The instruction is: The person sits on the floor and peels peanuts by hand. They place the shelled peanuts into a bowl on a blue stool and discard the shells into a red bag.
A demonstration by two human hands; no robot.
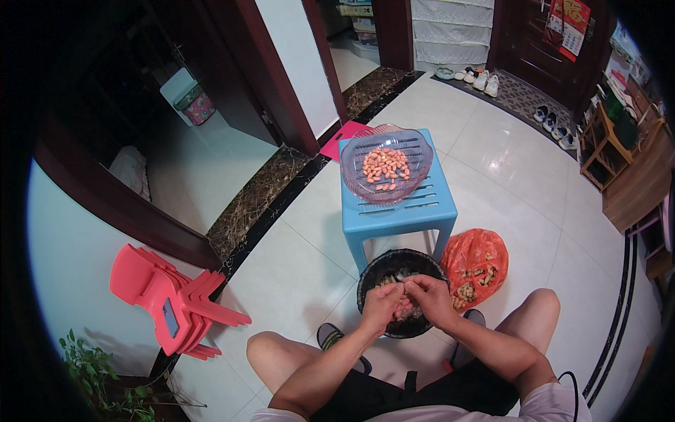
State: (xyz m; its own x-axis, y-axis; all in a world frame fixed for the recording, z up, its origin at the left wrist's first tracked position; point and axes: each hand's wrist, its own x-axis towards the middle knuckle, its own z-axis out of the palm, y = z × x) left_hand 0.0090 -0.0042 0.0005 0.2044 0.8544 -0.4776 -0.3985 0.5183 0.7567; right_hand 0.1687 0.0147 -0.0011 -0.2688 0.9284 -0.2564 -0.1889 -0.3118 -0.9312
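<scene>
My left hand (384,306) and my right hand (428,298) meet, fingertips together, above a black-lined waste bin (364,279) that holds peanut shells (387,281). Both hands' fingers are curled; whatever small thing lies between them is too hidden to name. Beyond the bin, a pink-tinted clear plastic dish (356,182) with shelled peanuts (386,166) rests on a blue plastic stool (398,220). To the right of the bin, a red plastic bag (477,245) on the floor holds unshelled peanuts (466,293).
Stacked pink plastic chairs (174,300) with a phone (171,317) on top stand at left, near a leafy plant (95,364). Shoes (488,83) line a doormat (514,100) by the door. A wooden cabinet (633,174) is at right. My knees flank the bin.
</scene>
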